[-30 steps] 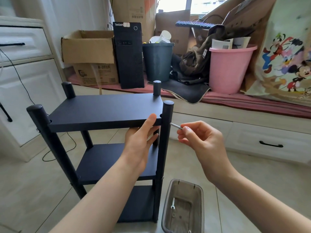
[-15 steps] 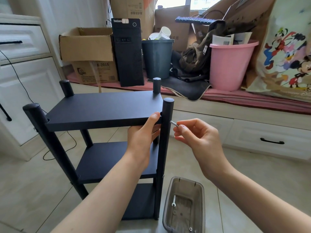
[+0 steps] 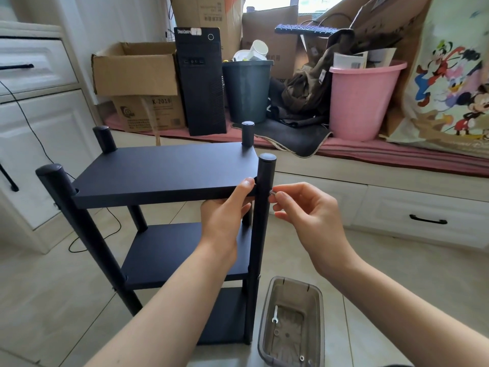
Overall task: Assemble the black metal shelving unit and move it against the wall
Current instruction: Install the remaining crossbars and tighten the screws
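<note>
Pinching a screw (image 3: 271, 192) against the shelving unit's post (image 3: 262, 221), right hand (image 3: 307, 215).

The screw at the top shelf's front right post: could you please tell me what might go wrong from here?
1. The screw, pinched by the right hand, may miss its hole in the post and drop.
2. If the left hand lets the top shelf sag, the holes may misalign and the thread could cross.

A left hand (image 3: 225, 221) grips the top shelf (image 3: 164, 173) beside the front post (image 3: 260, 234), while the right hand (image 3: 304, 215) pinches what appears to be a screw (image 3: 271, 192) against it. A tray (image 3: 291, 324) sits below.
</note>
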### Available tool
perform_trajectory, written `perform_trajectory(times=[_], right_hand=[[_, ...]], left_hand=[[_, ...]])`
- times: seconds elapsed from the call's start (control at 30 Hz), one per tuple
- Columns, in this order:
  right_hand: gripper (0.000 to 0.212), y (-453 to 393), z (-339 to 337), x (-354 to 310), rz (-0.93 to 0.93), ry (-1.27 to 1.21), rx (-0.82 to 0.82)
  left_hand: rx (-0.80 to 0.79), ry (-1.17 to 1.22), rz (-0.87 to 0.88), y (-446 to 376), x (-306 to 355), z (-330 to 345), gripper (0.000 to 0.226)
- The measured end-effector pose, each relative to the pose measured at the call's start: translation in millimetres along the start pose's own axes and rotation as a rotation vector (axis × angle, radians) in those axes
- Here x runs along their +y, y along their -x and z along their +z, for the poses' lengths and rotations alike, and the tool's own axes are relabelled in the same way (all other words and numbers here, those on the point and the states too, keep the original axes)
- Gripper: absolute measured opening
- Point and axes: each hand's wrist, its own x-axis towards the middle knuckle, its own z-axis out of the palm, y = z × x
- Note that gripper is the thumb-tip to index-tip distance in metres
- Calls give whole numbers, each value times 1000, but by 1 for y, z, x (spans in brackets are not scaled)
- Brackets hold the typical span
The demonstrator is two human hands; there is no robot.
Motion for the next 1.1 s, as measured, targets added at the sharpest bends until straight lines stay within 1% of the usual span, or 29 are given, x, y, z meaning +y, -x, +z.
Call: perform_trajectory(times=[0.13,0.33,0.47,0.67,0.9,1.1], right_hand=[[10,-1,2,0,-11,7,3],[4,-2,2,1,5,-25,29],[2,-2,0,1,-10,-10,37],[7,-3,1,1,-94,99,17],[4,-3,0,0,-80,123,49],[6,-3,0,-3,-86,143,67]], left_hand=[[0,0,-9,0,1,-1,25],[-15,-18,-8,3,3,-1,16],[-10,-11,-9,3,4,0,17],[8,-13,-14,3,3,0,16],[19,-19,-17,2,2,0,19],[24,-15,-21,1,2,0,21]])
